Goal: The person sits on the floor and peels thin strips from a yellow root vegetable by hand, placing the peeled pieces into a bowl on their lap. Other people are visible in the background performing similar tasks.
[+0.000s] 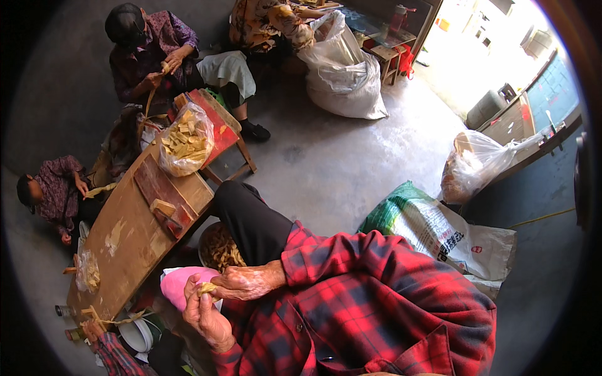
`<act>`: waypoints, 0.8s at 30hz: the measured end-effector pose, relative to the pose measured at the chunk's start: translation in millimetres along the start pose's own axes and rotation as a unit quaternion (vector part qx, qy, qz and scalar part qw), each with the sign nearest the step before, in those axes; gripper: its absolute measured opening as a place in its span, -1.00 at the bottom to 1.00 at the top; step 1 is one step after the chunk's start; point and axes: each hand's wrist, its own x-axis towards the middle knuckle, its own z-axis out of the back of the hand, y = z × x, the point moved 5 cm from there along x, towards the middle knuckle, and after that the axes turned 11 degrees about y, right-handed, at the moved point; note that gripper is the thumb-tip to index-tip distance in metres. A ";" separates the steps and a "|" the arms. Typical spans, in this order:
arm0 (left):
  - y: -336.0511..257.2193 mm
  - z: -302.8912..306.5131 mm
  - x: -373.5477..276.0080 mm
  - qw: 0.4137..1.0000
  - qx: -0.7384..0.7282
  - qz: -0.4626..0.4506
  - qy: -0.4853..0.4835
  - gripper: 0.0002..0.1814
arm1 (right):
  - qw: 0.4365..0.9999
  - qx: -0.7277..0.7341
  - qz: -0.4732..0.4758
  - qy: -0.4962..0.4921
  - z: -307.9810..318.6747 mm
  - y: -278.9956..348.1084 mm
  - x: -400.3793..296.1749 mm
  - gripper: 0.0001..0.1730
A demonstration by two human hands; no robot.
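Between the fingers of both hands sits a small folded yellowish strip [207, 288]; its material is hard to tell. My left hand [210, 324] pinches it from below, palm turned up, with some fingers raised. From the other side, my right hand [249, 283] grips it with bent fingers. A pink cloth or pad [181, 285] lies just behind the hands. Beside my knee, a round bowl [202, 246] holds many brownish-yellow pieces [221, 251], partly hidden by my leg.
A wooden workbench [127, 244] carries a wooden jig [164, 209] and a plastic bag of yellowish pieces [186, 141]. Co-workers [150, 56] sit around it, some handling strips. A white sack [345, 80] stands beyond; a green-white sack [423, 230] lies behind my right arm.
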 end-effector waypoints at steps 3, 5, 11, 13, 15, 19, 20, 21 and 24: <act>2.2 -3.0 0.0 0.992 -0.125 0.032 0.006 -0.80 | 0.999 -0.042 -0.004 -0.031 -7.3 -0.4 -1.9 -0.64; 4.1 -3.8 -2.3 0.980 -0.194 0.039 0.033 -0.78 | 0.999 0.007 -0.012 -0.039 -0.3 11.7 -1.2 -0.66; -0.4 -15.9 -9.0 0.924 -0.320 -0.027 0.206 -0.77 | 1.000 0.009 0.004 -0.013 -9.6 18.9 -1.8 -0.68; -10.8 -19.7 -4.9 0.956 -0.216 -0.022 0.195 -0.81 | 0.998 0.040 -0.029 -0.034 -3.0 21.4 -1.6 -0.66; -5.6 -9.3 -2.4 0.984 -0.135 0.013 0.115 -0.76 | 0.997 -0.073 0.017 0.031 -10.2 11.4 -6.3 -0.48; 1.8 2.4 0.9 0.995 0.023 0.010 0.093 -0.72 | 0.986 -0.164 -0.020 0.024 2.2 8.7 -9.6 -0.71; 6.9 7.5 -1.5 0.990 0.101 0.024 0.096 -0.76 | 0.982 -0.187 -0.016 0.023 2.8 5.9 -11.1 -0.76; 10.3 11.0 -3.3 0.978 0.178 0.041 0.098 -0.80 | 0.974 -0.226 -0.002 0.006 13.1 15.1 -8.5 -0.81; 6.4 2.2 -1.6 0.956 0.274 0.063 0.086 -0.78 | 0.963 -0.264 -0.012 0.044 8.8 0.2 -12.6 -0.82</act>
